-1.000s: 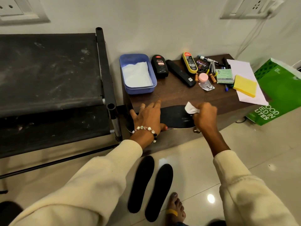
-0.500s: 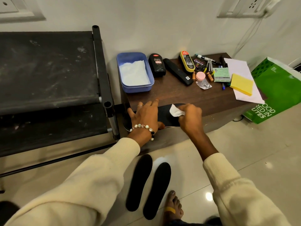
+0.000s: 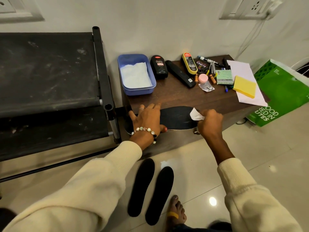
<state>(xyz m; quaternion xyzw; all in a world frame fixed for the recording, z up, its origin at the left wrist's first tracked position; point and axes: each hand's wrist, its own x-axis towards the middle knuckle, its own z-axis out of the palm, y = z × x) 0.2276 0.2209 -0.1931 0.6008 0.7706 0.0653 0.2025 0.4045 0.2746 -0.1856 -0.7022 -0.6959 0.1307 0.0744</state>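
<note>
A black shoe insole [image 3: 177, 117] lies along the front edge of a low dark wooden table [image 3: 192, 99]. My left hand [image 3: 147, 118] presses flat on the insole's left end, fingers spread, thumb under the table edge. My right hand [image 3: 209, 122] pinches a small white tissue [image 3: 196, 115] against the insole's right end. Two more black insoles [image 3: 150, 190] lie side by side on the tiled floor below.
On the table stand a blue tub with white tissue [image 3: 136, 75], a black Cherry polish bottle [image 3: 159, 66], a black brush [image 3: 180, 73], a yellow sponge applicator [image 3: 189, 63], pens, sticky notes [image 3: 245, 86] and paper. A black rack [image 3: 50, 77] stands left, a green bag [image 3: 282, 91] right. My bare foot [image 3: 176, 213] is near the floor insoles.
My right hand slid the tissue left along the insole towards my left hand, then back right to its far end. My left hand stayed pressed on the insole.
</note>
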